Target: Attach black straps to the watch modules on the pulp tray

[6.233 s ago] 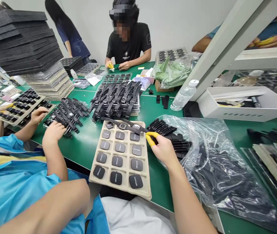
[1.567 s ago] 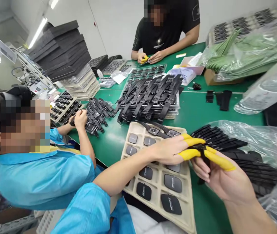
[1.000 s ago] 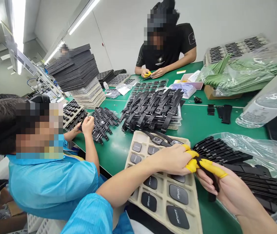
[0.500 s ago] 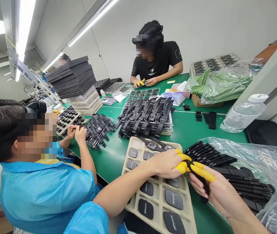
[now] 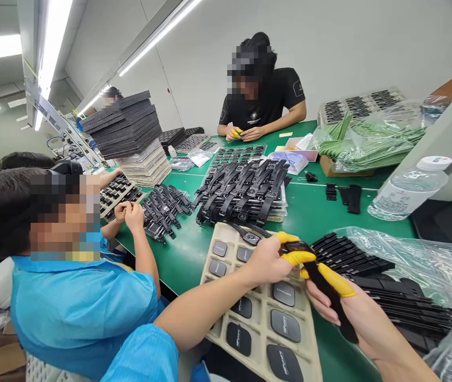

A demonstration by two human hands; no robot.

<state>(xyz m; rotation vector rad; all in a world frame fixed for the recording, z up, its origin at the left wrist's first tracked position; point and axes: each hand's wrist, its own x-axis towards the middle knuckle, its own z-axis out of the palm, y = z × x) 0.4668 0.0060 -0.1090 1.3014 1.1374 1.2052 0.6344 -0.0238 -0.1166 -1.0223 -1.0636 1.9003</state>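
Note:
Yellow covers sit on the fingertips of both hands. My left hand [image 5: 276, 257] pinches a black watch body [image 5: 296, 245] between thumb and fingers, above the right edge of a beige tray. My right hand [image 5: 341, 297] grips a black strap [image 5: 329, 292] that meets the watch body and hangs down past the palm. The tray [image 5: 263, 302] holds square black pieces [image 5: 285, 324] in its compartments. Across its far end lies a finished-looking watch with straps [image 5: 251, 238]. Stacked black straps [image 5: 401, 302] lie right of my right hand, partly in clear plastic.
Watches [image 5: 242, 185] are piled beyond the tray, with more [image 5: 164, 209] to their left. A bottle [image 5: 411, 188] stands at right, near green straps [image 5: 369, 140]. A person in blue [image 5: 78, 307] works at left; another in black [image 5: 263, 109] sits across the green table [image 5: 182, 254].
My hands have moved slightly apart, exposing more of the watch body and strap. The strap's lower end now extends further below my right hand. The camera view has shifted a little.

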